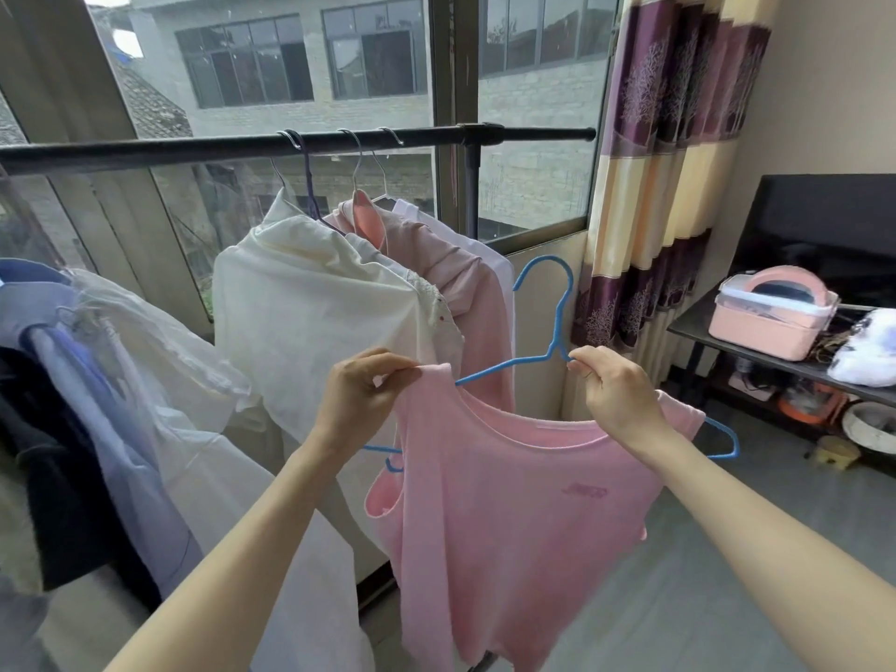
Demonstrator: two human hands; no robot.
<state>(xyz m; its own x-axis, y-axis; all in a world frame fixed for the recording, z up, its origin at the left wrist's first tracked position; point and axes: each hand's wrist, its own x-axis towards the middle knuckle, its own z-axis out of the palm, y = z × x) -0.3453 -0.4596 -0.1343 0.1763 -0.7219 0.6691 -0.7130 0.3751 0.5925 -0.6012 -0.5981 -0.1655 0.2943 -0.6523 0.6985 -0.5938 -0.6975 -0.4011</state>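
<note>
The small darker mark (584, 490) on the chest of the pink top (509, 526), lower middle of the frame, is too blurred to read. The left hand (363, 400) pinches the top's shoulder between curled fingers. The right hand (616, 397) pinches the blue hanger (556, 332) under its hook, right of centre.

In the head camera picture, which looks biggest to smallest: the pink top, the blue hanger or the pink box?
1. pink top
2. blue hanger
3. pink box, but it sits farther away, so that's unsure.
</note>
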